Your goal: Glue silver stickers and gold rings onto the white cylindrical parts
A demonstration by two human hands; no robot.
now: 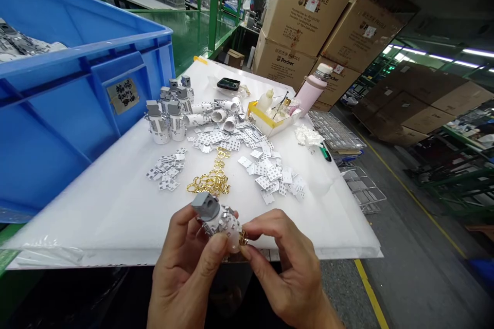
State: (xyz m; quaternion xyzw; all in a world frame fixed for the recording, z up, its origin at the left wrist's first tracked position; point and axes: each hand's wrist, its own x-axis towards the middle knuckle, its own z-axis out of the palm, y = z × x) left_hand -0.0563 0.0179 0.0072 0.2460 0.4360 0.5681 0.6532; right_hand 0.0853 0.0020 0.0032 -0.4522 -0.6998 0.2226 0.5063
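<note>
My left hand (193,262) is wrapped round a white cylindrical part with a grey square cap (222,221), tilted with its cap to the upper left. Thumb and index finger of my right hand (283,262) pinch a small gold piece (243,238) against the lower right end of that part. Just beyond my hands lies a pile of gold rings (210,182). Small white dotted plates (272,175) are spread to the right, with another group (168,168) on the left. Several grey-capped white cylinders (157,126) stand behind, beside uncapped white tubes (219,115) lying down.
A large blue bin (77,128) borders the table's left side. Farther back are a yellow-edged tray (270,123) with bottles, a pink bottle (311,91), a black dish (228,84) and crumpled white tissue (309,135). Cardboard boxes (301,15) are stacked behind the white table (116,211).
</note>
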